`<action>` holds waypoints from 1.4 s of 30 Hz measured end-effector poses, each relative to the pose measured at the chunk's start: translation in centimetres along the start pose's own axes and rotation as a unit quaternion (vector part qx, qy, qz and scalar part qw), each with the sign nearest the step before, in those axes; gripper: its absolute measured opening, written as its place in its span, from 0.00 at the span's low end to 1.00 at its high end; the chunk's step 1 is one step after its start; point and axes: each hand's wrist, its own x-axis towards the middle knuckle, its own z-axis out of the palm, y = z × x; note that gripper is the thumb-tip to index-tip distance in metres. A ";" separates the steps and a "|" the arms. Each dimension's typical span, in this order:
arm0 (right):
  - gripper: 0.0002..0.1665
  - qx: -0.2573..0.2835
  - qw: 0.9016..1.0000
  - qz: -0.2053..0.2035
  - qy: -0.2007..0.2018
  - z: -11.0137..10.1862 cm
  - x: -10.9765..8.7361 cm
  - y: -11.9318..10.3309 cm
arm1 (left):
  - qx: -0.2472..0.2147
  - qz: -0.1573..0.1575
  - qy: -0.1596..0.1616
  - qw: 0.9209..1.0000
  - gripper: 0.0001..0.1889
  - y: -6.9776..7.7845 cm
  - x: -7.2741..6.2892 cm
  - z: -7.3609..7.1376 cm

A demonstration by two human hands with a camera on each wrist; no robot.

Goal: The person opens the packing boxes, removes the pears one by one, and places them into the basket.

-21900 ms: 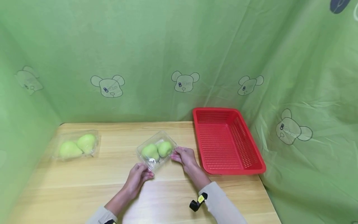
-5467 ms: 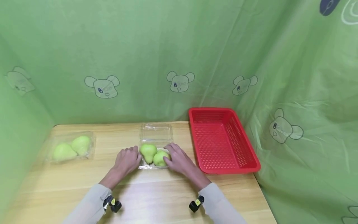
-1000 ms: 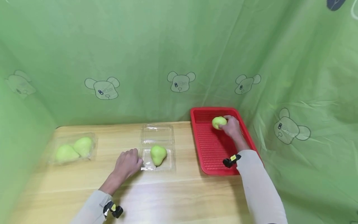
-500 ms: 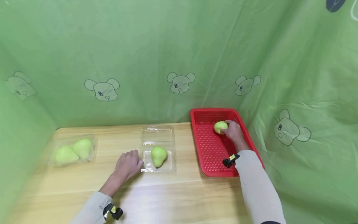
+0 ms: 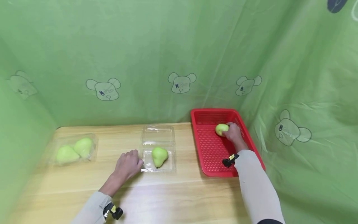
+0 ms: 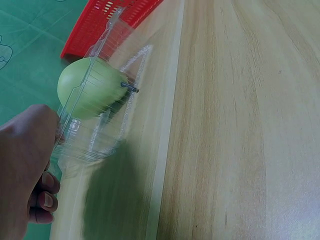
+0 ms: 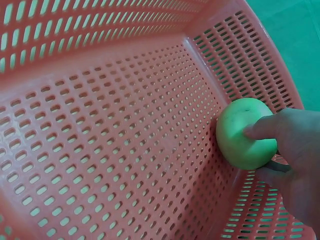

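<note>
My right hand (image 5: 232, 132) grips a green pear (image 5: 221, 129) inside the red basket (image 5: 202, 155). In the right wrist view the thumb lies across the pear (image 7: 241, 132), which sits low by the basket's perforated wall. My left hand (image 5: 128, 164) is at the left edge of an opened clear plastic clamshell (image 5: 171, 161), its lid folded back. The left wrist view shows thumb and forefinger pinching the clamshell's edge (image 6: 82, 145), the other fingers curled beneath. A second pear (image 5: 159, 156) lies in the clamshell's tray, its stem toward me.
At the table's left stands another clear clamshell (image 5: 93, 146), with two pears (image 5: 83, 147) in it. The wooden table (image 5: 167, 199) backs onto a green curtain (image 5: 139, 46), which also hangs along both sides.
Since the first frame, the middle clamshell was opened and one pear carried to the basket. Over the last second my right hand lowered that pear slightly nearer me. The left hand stayed put.
</note>
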 end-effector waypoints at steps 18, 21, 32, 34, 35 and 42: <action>0.41 -0.008 1.000 -0.003 -0.004 -0.2 -0.8 0.0 | 0.012 -0.005 -0.006 1.000 0.12 0.1 -0.2 -0.1; 0.41 -0.004 1.000 -0.007 0.002 -0.2 -0.7 0.2 | 0.014 -0.002 -0.002 1.000 0.11 0.0 -0.2 0.0; 0.38 0.000 0.997 -0.024 0.072 -0.7 -1.7 -2.3 | 0.009 0.003 0.021 1.000 0.12 0.0 -0.4 0.0; 0.38 0.001 0.996 -0.025 0.090 -0.8 -2.0 -3.2 | 0.009 0.002 0.022 1.000 0.12 0.1 -0.4 0.1; 0.38 0.002 0.995 -0.027 0.095 -0.9 -2.1 -3.7 | 0.011 0.002 0.023 1.000 0.12 0.1 -0.4 0.1; 0.35 0.025 0.993 -0.056 0.100 -0.8 -3.2 -8.0 | 0.016 0.002 0.029 0.999 0.13 0.2 -0.5 0.2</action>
